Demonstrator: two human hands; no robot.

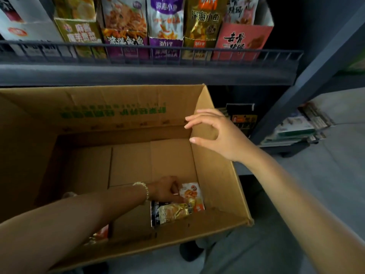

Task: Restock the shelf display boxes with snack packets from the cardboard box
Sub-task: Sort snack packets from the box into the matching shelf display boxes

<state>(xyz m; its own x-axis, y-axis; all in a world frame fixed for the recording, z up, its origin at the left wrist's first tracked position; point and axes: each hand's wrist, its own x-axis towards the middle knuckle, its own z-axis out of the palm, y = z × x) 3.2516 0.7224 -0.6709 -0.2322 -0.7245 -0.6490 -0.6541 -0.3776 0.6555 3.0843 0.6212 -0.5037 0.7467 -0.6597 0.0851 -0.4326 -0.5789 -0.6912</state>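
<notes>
The left forearm (69, 220) crosses the near rim of the cardboard box (223, 175) and reaches down to its floor. A bead bracelet (143, 189) sits at the wrist. The left hand (167, 188) is in the near right corner of the box, with its fingers curled onto the upper edge of a white-and-orange packet (194, 196). Just beside that packet, toward the camera, a gold packet (173, 211) overlaps a black packet (155, 214). Whether the hand also grips these two cannot be told. An orange packet (101, 233) shows partly under the forearm.

The right hand (213, 133) hovers over the right wall of the box. Its fingers are spread and loosely curved, and it holds nothing.

Beyond the box, a wire rail (150, 48) fronts the shelf. Behind it stand a purple display box (166, 44), a gold display box (197, 45) and a pink display box (243, 41), each with packets upright inside.

Probable faults from this position:
- Slip on lift. The grip bears on one edge of a glossy film packet, so it may pull free as the hand rises.
- Drag-along. The overlapping gold and black packets may lift partway, then drop back or fall outside the box.
- Box shift. The right hand does not brace the box, so an upward pull against the near rim could tilt or slide it.
- Misplacement. The purple and gold display boxes stand touching, so a packet may enter the wrong one.
- Omission. The orange packet under the forearm may be overlooked.
</notes>
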